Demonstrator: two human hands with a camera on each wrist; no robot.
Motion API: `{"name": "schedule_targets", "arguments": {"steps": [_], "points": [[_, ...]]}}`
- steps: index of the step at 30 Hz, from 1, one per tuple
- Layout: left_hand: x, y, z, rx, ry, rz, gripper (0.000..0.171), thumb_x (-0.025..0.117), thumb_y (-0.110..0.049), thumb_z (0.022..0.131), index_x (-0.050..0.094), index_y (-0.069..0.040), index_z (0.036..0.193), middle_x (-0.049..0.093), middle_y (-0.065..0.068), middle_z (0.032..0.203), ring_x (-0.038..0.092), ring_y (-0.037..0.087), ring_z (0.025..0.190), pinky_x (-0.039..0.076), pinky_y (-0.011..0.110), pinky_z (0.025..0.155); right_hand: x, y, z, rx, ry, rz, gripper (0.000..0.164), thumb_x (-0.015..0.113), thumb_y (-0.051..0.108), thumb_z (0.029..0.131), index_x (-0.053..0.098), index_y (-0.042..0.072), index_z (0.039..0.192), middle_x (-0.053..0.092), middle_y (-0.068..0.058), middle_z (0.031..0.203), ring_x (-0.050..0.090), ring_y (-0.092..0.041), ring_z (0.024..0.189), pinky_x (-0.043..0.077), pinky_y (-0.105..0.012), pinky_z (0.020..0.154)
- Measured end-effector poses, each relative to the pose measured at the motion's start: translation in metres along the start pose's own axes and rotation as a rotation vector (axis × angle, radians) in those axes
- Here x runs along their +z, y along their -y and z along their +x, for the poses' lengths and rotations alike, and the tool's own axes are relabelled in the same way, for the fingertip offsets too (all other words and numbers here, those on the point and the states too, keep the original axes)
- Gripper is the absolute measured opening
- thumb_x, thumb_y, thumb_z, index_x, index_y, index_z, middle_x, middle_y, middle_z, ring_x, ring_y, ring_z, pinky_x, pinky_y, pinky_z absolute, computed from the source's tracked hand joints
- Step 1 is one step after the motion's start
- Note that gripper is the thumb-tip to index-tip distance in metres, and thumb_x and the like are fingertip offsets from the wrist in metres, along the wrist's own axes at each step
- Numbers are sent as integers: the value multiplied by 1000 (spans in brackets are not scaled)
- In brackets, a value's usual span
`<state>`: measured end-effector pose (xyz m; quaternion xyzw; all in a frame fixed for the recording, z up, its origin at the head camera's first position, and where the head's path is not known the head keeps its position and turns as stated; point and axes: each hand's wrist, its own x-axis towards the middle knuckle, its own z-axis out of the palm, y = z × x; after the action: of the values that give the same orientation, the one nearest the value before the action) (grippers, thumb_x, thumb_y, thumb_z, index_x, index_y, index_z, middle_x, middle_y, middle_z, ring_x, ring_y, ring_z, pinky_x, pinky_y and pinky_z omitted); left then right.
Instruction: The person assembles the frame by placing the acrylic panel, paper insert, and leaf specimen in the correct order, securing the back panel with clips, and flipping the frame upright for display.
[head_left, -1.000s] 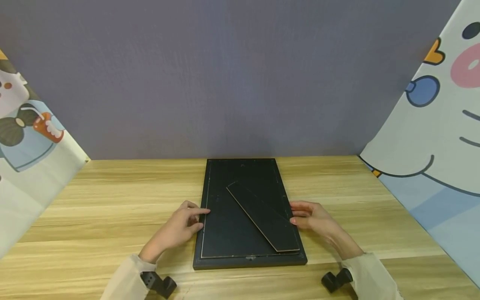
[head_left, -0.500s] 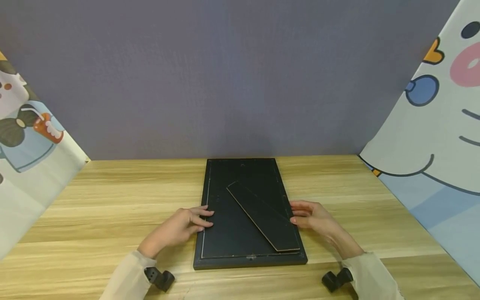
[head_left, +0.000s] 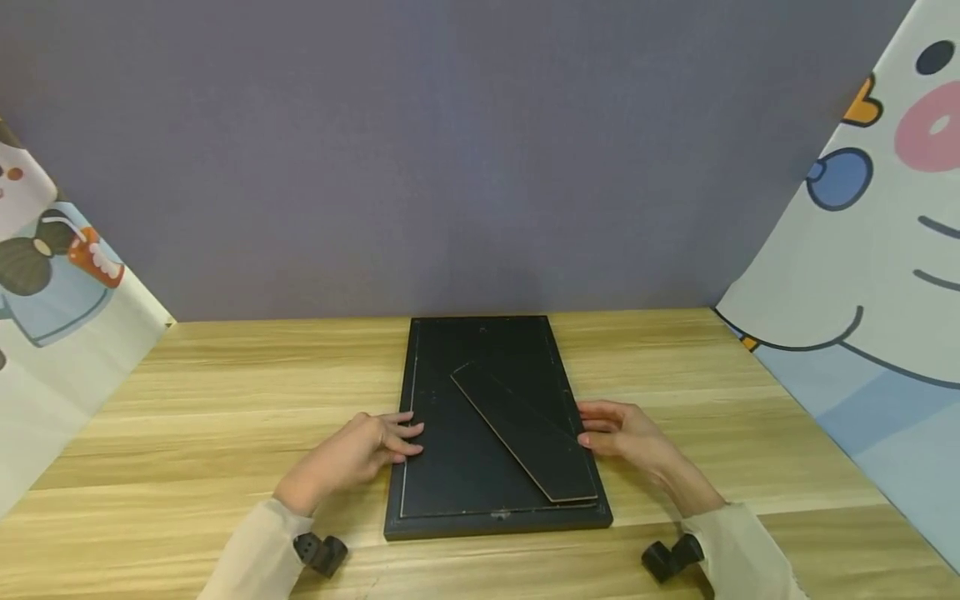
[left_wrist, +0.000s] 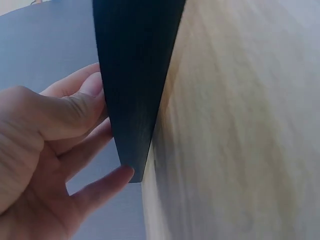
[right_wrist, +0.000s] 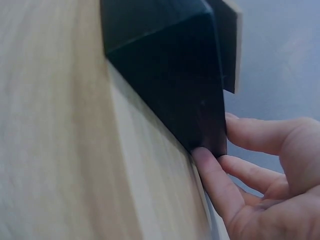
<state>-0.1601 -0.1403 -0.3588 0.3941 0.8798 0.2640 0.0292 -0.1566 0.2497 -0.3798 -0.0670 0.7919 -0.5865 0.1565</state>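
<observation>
A black picture frame (head_left: 442, 467) lies face down on the wooden table, its backing board upward. On that back sits a slanted easel stand (head_left: 525, 437), a flat black board with pale cut edges. My left hand (head_left: 367, 450) is at the frame's left side, with fingertips over the rim and onto the backing. In the left wrist view its thumb (left_wrist: 82, 102) lies at the upper edge and one finger touches the side wall. My right hand (head_left: 626, 433) touches the right side, thumb at the upper edge and a fingertip (right_wrist: 204, 159) low on the side wall.
The wooden table (head_left: 225, 400) ends at a grey upright panel (head_left: 465, 167) behind the frame. Cartoon-printed sheets (head_left: 847, 275) stand along both sides. Black wrist cameras (head_left: 671, 558) are strapped to both light sleeves.
The left fingers have spread and shifted a little further over the frame's left rim. The right hand keeps its place, and the frame lies where it was.
</observation>
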Motion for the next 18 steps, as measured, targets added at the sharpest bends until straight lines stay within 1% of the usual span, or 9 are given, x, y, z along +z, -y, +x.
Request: {"name": "schedule_targets", "arguments": {"steps": [5,8,10,13,15,17,18], "points": [[-3,-6,2,-1,-3,48,25,65,10,81,72,1,104,66,18,115,53,40,121,52,40,90,0,3,1,-3,-6,-11,63,68,10,87,38,-10,139,37,-32,143,47,-41,124,56,-31,85],[-4,-11,4,-33,7,65,28,63,14,80,72,1,103,67,17,113,54,40,121,54,38,88,1,3,1,-6,-9,-13,62,67,8,87,38,-11,139,37,-32,143,48,-41,123,56,-30,84],[-3,-14,5,-50,6,97,28,63,15,80,73,0,102,68,16,112,55,39,120,55,36,85,0,2,1,-8,-9,-12,61,66,7,88,38,-11,139,37,-33,143,48,-40,123,56,-30,83],[-1,-16,6,-80,6,147,31,63,17,77,74,-1,100,70,13,109,57,37,118,58,31,79,1,1,0,-3,-10,-10,61,66,7,88,38,-11,139,37,-33,143,49,-39,122,56,-30,82],[0,-16,6,-94,4,159,32,64,18,76,74,-2,99,71,12,108,57,36,118,59,29,75,1,0,0,-7,-7,-12,61,66,7,88,38,-12,139,38,-33,142,49,-40,122,56,-30,82],[1,-15,5,-95,-4,158,33,64,17,76,75,-3,99,71,10,108,57,35,119,59,28,73,2,0,0,-12,-1,-13,62,66,6,88,37,-13,139,38,-34,142,48,-41,123,56,-30,83],[3,-12,4,-76,-20,157,33,65,17,76,75,-4,99,71,9,108,58,34,119,59,28,73,2,0,0,-13,0,-12,62,66,6,88,37,-13,139,38,-34,142,48,-41,123,56,-29,82]]}}
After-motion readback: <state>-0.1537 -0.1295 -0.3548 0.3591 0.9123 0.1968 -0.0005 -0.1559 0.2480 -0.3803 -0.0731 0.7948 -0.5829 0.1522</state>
